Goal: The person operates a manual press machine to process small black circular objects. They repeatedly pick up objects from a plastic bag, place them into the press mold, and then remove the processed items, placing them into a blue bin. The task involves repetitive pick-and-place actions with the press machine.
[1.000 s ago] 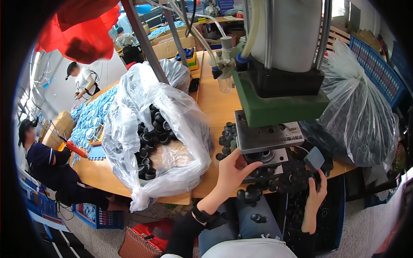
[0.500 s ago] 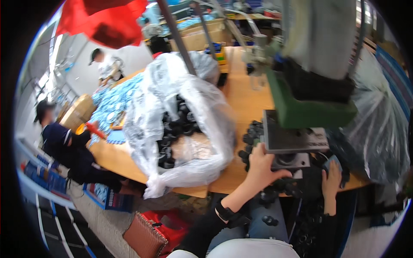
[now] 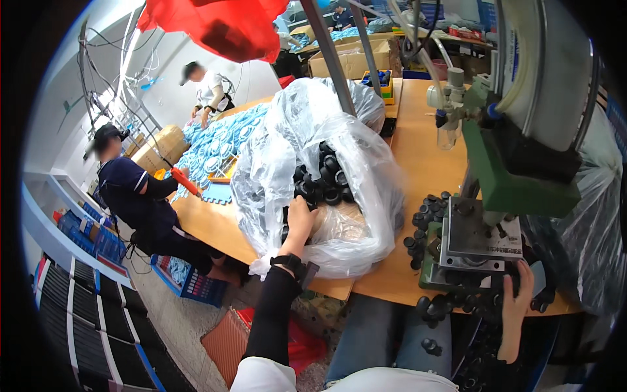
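My left hand (image 3: 302, 223) reaches into the opening of a clear plastic bag (image 3: 382, 228) on the table. Its thumb stands apart from the fingers, whose tips are partly hidden among black round knob-like parts (image 3: 332, 176). Beside the green bench press (image 3: 522, 176), my right hand (image 3: 518, 297) is raised with its fingers stretched out and apart. That hand is close to the right end of the metal die block (image 3: 480, 245) and a grey-blue flat piece (image 3: 538, 277). No part shows in its fingers.
Loose black parts (image 3: 428, 212) lie left of the press, with more along the table (image 3: 418, 294) edge and on my lap. Two people (image 3: 127, 179) work at the left near a pile of light-blue pieces (image 3: 219, 140). Another clear bag (image 3: 588, 209) stands at the right.
My left hand has left the press's left side and moved left into the bag. The right hand stays beside the press, its fingers now raised. The whole view has shifted.
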A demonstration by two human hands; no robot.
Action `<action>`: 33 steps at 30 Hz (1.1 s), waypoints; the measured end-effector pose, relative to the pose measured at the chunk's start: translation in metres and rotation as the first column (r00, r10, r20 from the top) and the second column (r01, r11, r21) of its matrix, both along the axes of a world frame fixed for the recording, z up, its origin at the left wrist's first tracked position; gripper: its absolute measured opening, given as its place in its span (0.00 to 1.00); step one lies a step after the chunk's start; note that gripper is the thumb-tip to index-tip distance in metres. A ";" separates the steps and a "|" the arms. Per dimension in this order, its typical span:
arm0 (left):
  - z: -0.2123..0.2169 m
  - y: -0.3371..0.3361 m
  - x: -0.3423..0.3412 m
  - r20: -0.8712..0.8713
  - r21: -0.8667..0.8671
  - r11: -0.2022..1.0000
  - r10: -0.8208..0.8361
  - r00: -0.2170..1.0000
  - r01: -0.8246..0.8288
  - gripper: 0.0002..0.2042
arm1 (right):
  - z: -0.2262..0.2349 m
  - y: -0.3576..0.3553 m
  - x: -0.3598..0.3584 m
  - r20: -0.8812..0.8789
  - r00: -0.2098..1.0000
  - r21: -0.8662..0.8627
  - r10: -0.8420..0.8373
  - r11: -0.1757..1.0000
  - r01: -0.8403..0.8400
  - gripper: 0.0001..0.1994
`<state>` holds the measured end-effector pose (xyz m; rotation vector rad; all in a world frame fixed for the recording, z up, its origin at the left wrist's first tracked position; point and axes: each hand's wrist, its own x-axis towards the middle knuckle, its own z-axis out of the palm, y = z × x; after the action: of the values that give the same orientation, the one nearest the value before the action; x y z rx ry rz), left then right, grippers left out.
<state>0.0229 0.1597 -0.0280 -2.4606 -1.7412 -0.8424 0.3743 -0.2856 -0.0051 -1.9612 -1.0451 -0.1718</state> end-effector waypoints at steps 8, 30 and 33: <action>0.016 -0.001 0.016 0.130 0.038 0.999 0.025 0.991 -0.030 0.21 | 0.027 0.097 -0.048 -0.441 0.849 0.447 0.292 0.891 -0.074 0.18; 0.078 -0.262 0.207 0.728 -0.061 0.607 -0.516 0.451 0.792 0.25 | -0.036 -0.100 -0.019 -0.496 0.785 0.120 -0.371 0.866 0.485 0.27; 0.071 -0.272 0.212 0.687 -0.037 0.633 -0.546 0.479 0.773 0.21 | -0.078 -0.126 -0.004 -0.301 0.776 -0.173 -0.555 0.832 0.527 0.32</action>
<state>0.2352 -0.1118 0.0428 -3.4992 -0.9236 -1.7179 0.3707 -0.4114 -0.0828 -2.2236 -0.2396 -0.0982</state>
